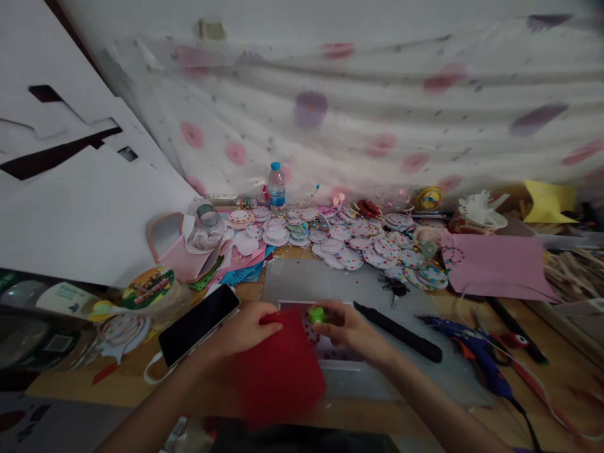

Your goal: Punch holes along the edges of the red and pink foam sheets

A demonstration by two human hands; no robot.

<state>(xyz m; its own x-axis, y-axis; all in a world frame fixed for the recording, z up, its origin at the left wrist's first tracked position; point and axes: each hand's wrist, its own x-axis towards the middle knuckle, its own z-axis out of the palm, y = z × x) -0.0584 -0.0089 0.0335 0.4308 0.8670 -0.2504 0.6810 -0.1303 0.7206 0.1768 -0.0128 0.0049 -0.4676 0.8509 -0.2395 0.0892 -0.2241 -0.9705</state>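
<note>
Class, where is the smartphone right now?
In the head view, the smartphone lies on the table's left side, just beside the left forearm, its screen dark.

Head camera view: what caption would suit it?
Left hand holding red sheet, right hand gripping small green object, at a craft-strewn table.

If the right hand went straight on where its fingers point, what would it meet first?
Most likely the red sheet held in the left hand. Depth is unclear, so the right hand and its small green object might pass just above it.

Bare hands [249, 327] (forearms [170, 393] bare too)
</note>
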